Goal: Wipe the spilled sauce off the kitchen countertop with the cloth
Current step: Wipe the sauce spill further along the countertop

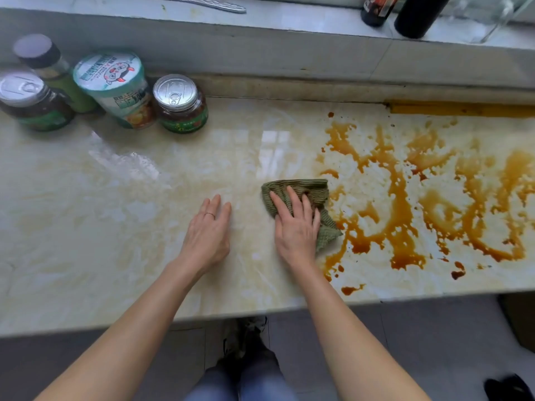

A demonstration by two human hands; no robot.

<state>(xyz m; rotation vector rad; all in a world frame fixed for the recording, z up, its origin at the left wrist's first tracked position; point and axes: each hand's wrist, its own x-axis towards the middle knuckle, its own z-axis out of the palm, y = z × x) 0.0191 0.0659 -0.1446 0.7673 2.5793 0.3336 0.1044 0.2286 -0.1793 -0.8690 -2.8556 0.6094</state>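
A green ribbed cloth [304, 190] lies crumpled on the pale marble countertop [115, 227], at the left edge of a wide brown sauce spill [402, 204]. My right hand [295, 227] presses flat on the cloth with straight fingers. My left hand [208, 230] rests flat on the bare counter just left of it, a ring on one finger, holding nothing. The sauce spreads in streaks and blotches over the right part of the counter up to the back wall.
Several jars and a tub stand at the back left: a metal-lidded jar [181, 104], a green-rimmed tub [115, 88], another jar [31, 102] and a bottle [49, 65]. Two dark bottles [417, 13] stand on the raised sill. The counter's front edge [260, 311] runs near my forearms.
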